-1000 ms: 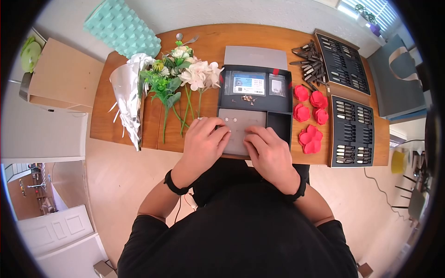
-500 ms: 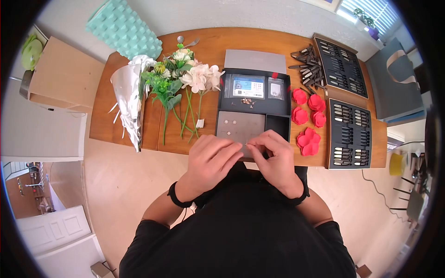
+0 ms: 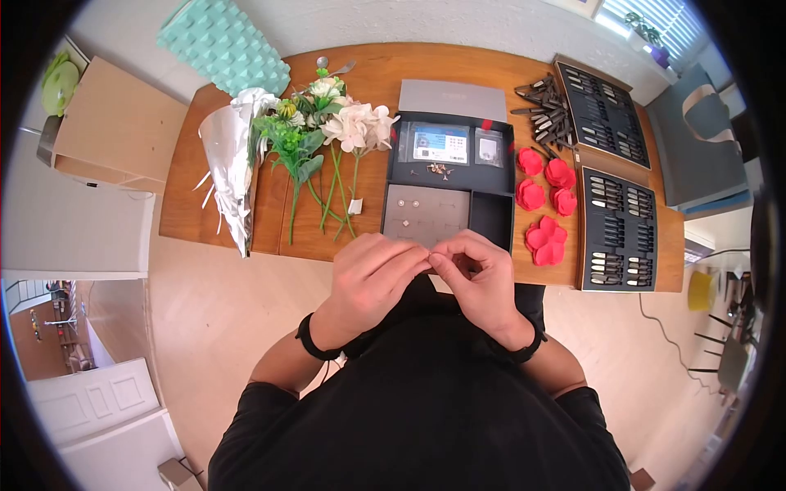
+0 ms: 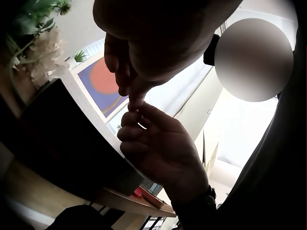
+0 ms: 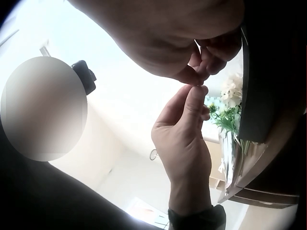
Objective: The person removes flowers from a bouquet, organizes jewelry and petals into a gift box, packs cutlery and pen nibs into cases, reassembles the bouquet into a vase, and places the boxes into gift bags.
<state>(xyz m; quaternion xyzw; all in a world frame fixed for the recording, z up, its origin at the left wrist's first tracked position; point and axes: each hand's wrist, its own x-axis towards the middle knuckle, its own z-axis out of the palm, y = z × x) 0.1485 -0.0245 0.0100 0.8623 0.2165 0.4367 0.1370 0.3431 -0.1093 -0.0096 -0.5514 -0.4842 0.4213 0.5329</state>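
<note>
My left hand (image 3: 372, 272) and right hand (image 3: 476, 274) meet fingertip to fingertip over the front edge of a black box (image 3: 493, 183). Between them they pinch a tiny piece, apparently an earring, mostly hidden by the fingers. In the left wrist view, the thumb and forefinger of my right hand (image 4: 160, 146) come together against my left fingertips. Just beyond the hands lies a grey foam pad (image 3: 450, 214) in the box, bearing three small pearl-like earrings (image 3: 405, 222) and several thin slits. Small metal earring pieces (image 3: 440, 170) lie loose in the box's rear part, before a plastic bag (image 3: 440, 144).
Artificial flowers (image 3: 352, 127) and a foil-wrapped cone (image 3: 223, 155) lie left on the wooden table (image 3: 184, 196). Red fabric flowers (image 3: 546, 241), black trays of small tools (image 3: 618, 229) and a pile of dark tools (image 3: 547, 106) lie right. A grey lid (image 3: 452, 96) sits behind the box.
Both hands have drawn back from the foam pad toward my body, and their fingertips have come together. A thin piece visible at the right fingers earlier is now mostly covered.
</note>
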